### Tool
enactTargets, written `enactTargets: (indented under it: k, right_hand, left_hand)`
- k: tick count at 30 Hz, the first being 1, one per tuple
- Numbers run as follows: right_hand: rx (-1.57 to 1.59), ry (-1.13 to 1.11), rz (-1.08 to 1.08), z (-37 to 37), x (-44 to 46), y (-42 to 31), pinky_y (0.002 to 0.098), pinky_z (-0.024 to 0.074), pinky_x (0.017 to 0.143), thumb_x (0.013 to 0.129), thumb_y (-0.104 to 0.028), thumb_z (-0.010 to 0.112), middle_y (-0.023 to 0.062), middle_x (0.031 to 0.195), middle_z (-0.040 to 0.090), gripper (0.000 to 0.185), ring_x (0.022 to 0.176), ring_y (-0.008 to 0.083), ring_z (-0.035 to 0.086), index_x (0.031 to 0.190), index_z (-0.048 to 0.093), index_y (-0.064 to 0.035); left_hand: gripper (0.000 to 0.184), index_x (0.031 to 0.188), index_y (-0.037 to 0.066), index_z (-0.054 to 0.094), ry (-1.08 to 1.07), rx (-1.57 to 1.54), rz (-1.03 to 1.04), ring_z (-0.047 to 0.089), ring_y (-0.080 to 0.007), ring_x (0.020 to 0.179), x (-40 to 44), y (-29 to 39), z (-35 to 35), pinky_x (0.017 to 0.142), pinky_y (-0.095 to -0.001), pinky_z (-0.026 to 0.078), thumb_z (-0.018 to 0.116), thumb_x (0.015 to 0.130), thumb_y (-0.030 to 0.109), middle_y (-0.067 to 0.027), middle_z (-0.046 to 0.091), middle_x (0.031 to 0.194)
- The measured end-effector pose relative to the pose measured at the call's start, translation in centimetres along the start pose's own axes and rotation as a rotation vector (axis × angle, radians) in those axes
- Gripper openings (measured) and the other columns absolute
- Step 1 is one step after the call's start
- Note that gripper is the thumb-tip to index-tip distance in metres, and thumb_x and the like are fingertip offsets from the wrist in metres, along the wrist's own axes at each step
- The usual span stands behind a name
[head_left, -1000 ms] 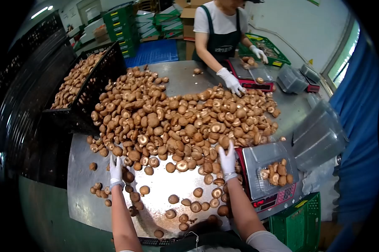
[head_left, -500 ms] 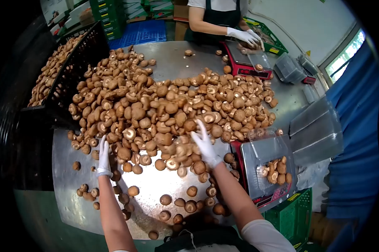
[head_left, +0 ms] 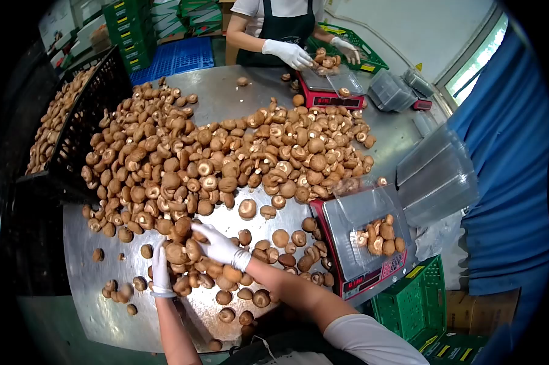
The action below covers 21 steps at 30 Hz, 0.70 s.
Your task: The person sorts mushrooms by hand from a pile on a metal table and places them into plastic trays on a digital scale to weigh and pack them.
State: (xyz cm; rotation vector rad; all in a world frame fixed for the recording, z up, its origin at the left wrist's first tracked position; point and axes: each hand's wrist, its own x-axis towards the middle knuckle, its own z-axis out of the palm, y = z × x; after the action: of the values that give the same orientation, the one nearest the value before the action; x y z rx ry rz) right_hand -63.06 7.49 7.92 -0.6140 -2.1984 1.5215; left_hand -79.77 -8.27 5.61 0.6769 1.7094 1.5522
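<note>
A large heap of brown shiitake mushrooms covers the metal table. My left hand, in a white glove, is held on edge with straight fingers at the left side of a cluster of mushrooms. From the right, my gloved right hand reaches against the same cluster with fingers stretched out, its fingertips partly hidden among the caps. On the red scale to the right sits a clear plastic tray with several mushrooms in it.
Stacked clear plastic trays stand right of the scale, above a green crate. A black crate of mushrooms borders the left. Across the table, a co-worker's gloved hand is beside mushrooms on a second red scale.
My hands have come closer together and nearer my body, gathering mushrooms between them. A gap has opened in the heap's near side. The co-worker's hands have moved apart. The view has shifted.
</note>
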Motion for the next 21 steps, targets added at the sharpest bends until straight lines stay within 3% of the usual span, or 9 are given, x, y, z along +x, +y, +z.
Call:
enactTargets:
  k: [1,2,7,9,11,13,16,17,21]
  right_hand:
    - [0.032,-0.075,-0.034,1.0,-0.8,0.7,0.0362,0.0369,0.103,0.085,-0.028,0.066,0.0189,0.131,0.046,0.06,0.121,0.0337,0.047,0.137,0.041,-0.0105]
    - [-0.05,-0.099,-0.032,1.2,-1.5,-0.9,0.0395,0.0388,0.1,0.084,-0.035,0.065,0.0196,0.125,0.051,0.059,0.117,0.0358,0.049,0.134,0.045,-0.0119]
    - [-0.136,-0.298,0.107,-2.1,-4.9,-3.2,0.0386,0.0341,0.107,0.085,-0.038,0.062,0.0214,0.138,0.043,0.055,0.125,0.0363,0.044,0.132,0.051,-0.0126]
    - [-0.206,-0.169,-0.018,-4.1,-6.2,-0.8,0.0391,0.0347,0.106,0.084,-0.035,0.063,0.0221,0.139,0.041,0.057,0.124,0.0379,0.045,0.134,0.049,-0.0125]
    - [-0.365,-0.062,0.042,-5.7,-6.4,-2.6,0.0401,0.035,0.105,0.083,-0.034,0.064,0.0221,0.14,0.04,0.059,0.125,0.0389,0.044,0.136,0.047,-0.0144]
    - [-0.69,-0.067,-0.053,-4.8,-6.4,-3.6,0.0526,0.0326,0.104,0.081,-0.048,0.062,0.0217,0.142,0.037,0.066,0.127,0.0473,0.035,0.139,0.044,-0.021]
    - [-0.928,-0.232,-0.189,0.0,-8.4,-5.1,0.064,0.0267,0.101,0.08,-0.058,0.058,0.0168,0.148,0.03,0.07,0.132,0.0443,0.031,0.141,0.04,-0.0278]
    - [-0.955,-0.215,-0.341,1.4,-9.8,-5.8,0.0632,0.0256,0.102,0.081,-0.052,0.058,0.0156,0.143,0.037,0.066,0.132,0.0406,0.033,0.14,0.04,-0.0272]
    - [-0.893,-0.29,-0.395,2.6,-14.7,-6.2,0.0633,0.0248,0.102,0.08,-0.039,0.063,0.0092,0.131,0.05,0.061,0.122,0.0291,0.044,0.137,0.044,-0.0272]
  left_hand:
    - [0.04,0.132,-0.002,0.045,0.046,-0.075,-0.032,0.047,-0.0212,0.119,-1.7,-0.3,-0.1,0.105,-0.0325,0.034,0.038,0.101,0.022,-0.0122,0.05,0.13]
    - [0.04,0.132,-0.002,0.045,0.069,-0.068,-0.042,0.047,-0.0212,0.119,-3.0,0.3,0.1,0.105,-0.0325,0.034,0.038,0.101,0.022,-0.0122,0.05,0.13]
    - [0.032,0.118,-0.003,0.058,0.409,0.634,0.273,0.048,-0.0309,0.122,-10.9,1.7,0.2,0.106,-0.0393,0.032,0.041,0.098,0.017,-0.0183,0.055,0.126]
    - [0.036,0.114,-0.002,0.061,0.508,0.68,0.212,0.046,-0.0344,0.124,-13.7,1.2,0.0,0.107,-0.0415,0.03,0.038,0.099,0.022,-0.0203,0.052,0.13]
    - [0.041,0.116,-0.001,0.06,0.549,0.71,0.169,0.04,-0.037,0.129,-15.5,0.4,0.9,0.109,-0.0424,0.027,0.035,0.099,0.027,-0.0215,0.044,0.138]
    - [0.045,0.13,0.007,0.052,0.539,0.941,0.156,0.021,-0.0422,0.138,-16.9,0.3,2.1,0.113,-0.0524,0.013,0.044,0.092,0.03,-0.0199,0.032,0.147]
    - [0.066,0.141,0.015,0.041,0.41,1.045,0.161,0.016,-0.0433,0.139,-17.9,1.5,4.7,0.111,-0.0596,0.006,0.058,0.08,0.034,-0.0157,0.026,0.151]
    - [0.067,0.141,0.014,0.04,0.325,1.142,0.135,0.018,-0.0418,0.139,-18.3,1.5,5.3,0.111,-0.0593,0.007,0.06,0.08,0.037,-0.0138,0.028,0.151]
    - [0.07,0.14,0.015,0.042,0.236,1.165,0.047,0.021,-0.0384,0.139,-21.0,1.8,6.3,0.107,-0.0631,0.009,0.062,0.08,0.044,-0.0104,0.032,0.149]
